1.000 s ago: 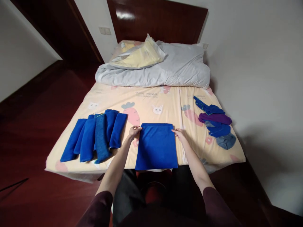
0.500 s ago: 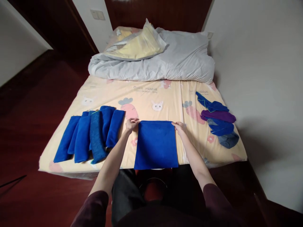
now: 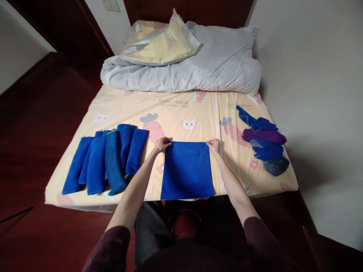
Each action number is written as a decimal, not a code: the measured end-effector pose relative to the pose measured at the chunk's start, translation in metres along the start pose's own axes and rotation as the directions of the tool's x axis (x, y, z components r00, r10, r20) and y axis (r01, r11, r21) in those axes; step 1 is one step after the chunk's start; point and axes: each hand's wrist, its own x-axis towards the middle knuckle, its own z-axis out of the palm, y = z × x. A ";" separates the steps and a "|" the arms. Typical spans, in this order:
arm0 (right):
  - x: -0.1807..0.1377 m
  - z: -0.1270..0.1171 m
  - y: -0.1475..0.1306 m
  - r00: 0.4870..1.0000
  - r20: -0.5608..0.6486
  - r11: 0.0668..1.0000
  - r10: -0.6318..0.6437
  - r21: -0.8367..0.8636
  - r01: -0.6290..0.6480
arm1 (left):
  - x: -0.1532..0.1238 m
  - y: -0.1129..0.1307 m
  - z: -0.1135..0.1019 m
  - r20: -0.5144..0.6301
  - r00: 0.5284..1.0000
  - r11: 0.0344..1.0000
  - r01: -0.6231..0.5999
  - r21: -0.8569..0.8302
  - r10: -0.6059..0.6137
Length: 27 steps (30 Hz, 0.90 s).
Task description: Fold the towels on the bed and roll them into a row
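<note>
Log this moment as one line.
left hand: pinching far-left corner, flat square blue cloth | right hand: pinching its far-right corner | beside: row of folded blue cloths, yellow carrot-print bedsheet

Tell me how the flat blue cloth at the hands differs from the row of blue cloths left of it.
The flat blue cloth lies spread as one broad rectangle; the row of blue cloths is folded into narrow strips. The flat blue cloth is held at its far corners by the left hand and right hand; the row lies untouched. Both are blue, on the yellow printed bedsheet.
</note>
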 end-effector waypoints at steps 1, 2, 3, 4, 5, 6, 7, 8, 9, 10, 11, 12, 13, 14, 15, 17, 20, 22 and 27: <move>0.002 -0.001 0.001 0.999 0.024 0.998 -0.035 -0.058 0.036 | 0.003 0.001 0.000 0.052 0.998 0.998 -0.039 0.046 0.037; 0.003 -0.002 0.002 0.998 0.051 0.992 -0.048 -0.118 0.054 | 0.006 0.001 -0.001 0.100 0.993 0.993 -0.069 0.097 0.060; 0.004 -0.002 0.002 0.995 0.085 0.983 -0.043 -0.174 0.058 | 0.010 0.002 -0.003 0.144 0.987 0.984 -0.090 0.153 0.068; 0.006 -0.002 0.001 0.992 0.128 0.973 -0.024 -0.226 0.053 | 0.015 0.002 -0.004 0.185 0.981 0.972 -0.104 0.213 0.064; 0.008 -0.003 0.000 0.985 0.172 0.961 0.003 -0.272 0.045 | 0.019 0.002 -0.007 0.220 0.974 0.956 -0.112 0.272 0.051; 0.010 -0.003 -0.001 0.976 0.216 0.950 0.028 -0.309 0.041 | 0.024 0.002 -0.009 0.247 0.968 0.938 -0.115 0.327 0.032; 0.012 -0.004 -0.002 0.966 0.254 0.940 0.046 -0.338 0.044 | 0.027 0.002 -0.012 0.263 0.965 0.920 -0.117 0.375 0.016; 0.014 -0.005 -0.003 0.958 0.282 0.932 0.057 -0.358 0.050 | 0.030 0.002 -0.015 0.271 0.962 0.904 -0.122 0.411 0.007; 0.015 -0.006 -0.005 0.952 0.299 0.928 0.064 -0.369 0.054 | 0.032 0.003 -0.017 0.271 0.963 0.891 -0.128 0.436 0.005; 0.016 -0.007 -0.008 0.950 0.304 0.922 0.071 -0.383 0.053 | 0.032 0.005 -0.017 0.262 0.965 0.880 -0.131 0.456 0.008; 0.015 -0.007 -0.010 0.951 0.301 0.911 0.072 -0.408 0.060 | 0.029 0.007 -0.016 0.240 0.971 0.870 -0.126 0.476 0.009; 0.012 -0.006 -0.013 0.957 0.287 0.888 0.054 -0.452 0.086 | 0.024 0.011 -0.012 0.194 0.981 0.860 -0.108 0.499 0.010; 0.005 -0.004 -0.016 0.968 0.252 0.852 0.009 -0.509 0.124 | 0.017 0.015 -0.006 0.118 0.993 0.849 -0.079 0.523 0.019; -0.004 -0.001 -0.018 0.977 0.203 0.804 -0.063 -0.569 0.170 | 0.007 0.019 0.002 0.023 0.999 0.840 -0.050 0.541 0.045; -0.016 0.003 -0.020 0.974 0.162 0.749 -0.160 -0.622 0.227 | -0.004 0.022 0.012 -0.071 0.993 0.834 -0.036 0.551 0.090; -0.046 0.012 -0.021 0.912 0.187 0.639 -0.366 -0.661 0.392 | -0.029 0.026 0.034 -0.149 0.960 0.827 -0.117 0.550 0.235; -0.084 0.018 -0.011 0.708 0.497 0.475 -0.502 -0.525 0.706 | -0.058 0.017 0.057 0.009 0.916 0.789 -0.350 0.505 0.401; -0.091 0.014 -0.001 0.657 0.583 0.444 -0.478 -0.485 0.753 | -0.064 0.005 0.061 0.038 0.918 0.796 -0.362 0.486 0.394; -0.062 0.005 -0.002 0.851 0.390 0.540 -0.351 -0.659 0.524 | -0.048 0.003 0.056 -0.112 0.962 0.866 -0.169 0.471 0.248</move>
